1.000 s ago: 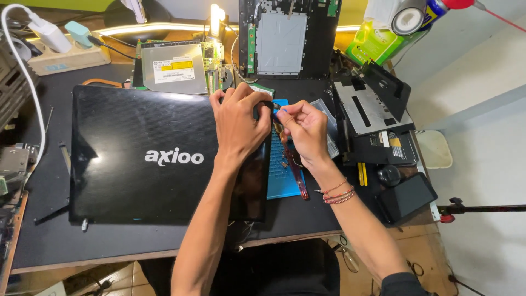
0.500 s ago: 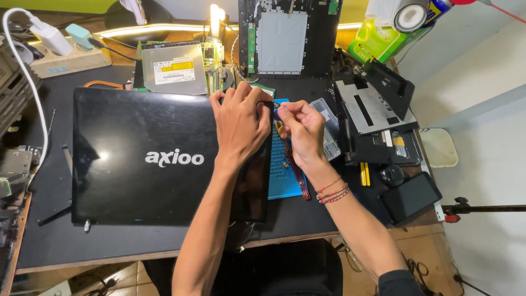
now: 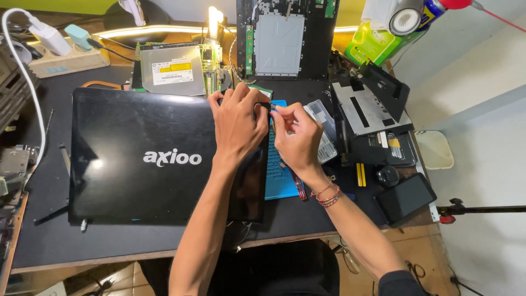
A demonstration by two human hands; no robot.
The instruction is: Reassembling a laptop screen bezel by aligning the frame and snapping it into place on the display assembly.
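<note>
A glossy black laptop lid (image 3: 137,156) lies flat on the dark desk mat (image 3: 49,241). My left hand (image 3: 236,123) rests on its far right corner, fingers curled around the lid's edge and hinge. My right hand (image 3: 297,140) is right beside it, fingertips pinched on something small at that same corner; the item itself is hidden by my fingers. Under my right hand lies a blue tray (image 3: 280,172) and a thin red-handled tool (image 3: 299,186).
A silver optical drive (image 3: 171,69) and green circuit board sit behind the lid. A dismantled laptop base (image 3: 285,38) stands at the back. Black and metal parts (image 3: 370,109) pile up on the right, with a clear parts box (image 3: 323,131), a power strip (image 3: 66,55) far left.
Both hands stay at the lid's corner, with only slight finger shifts. The right hand's fingers have closed in a little toward the left hand.
</note>
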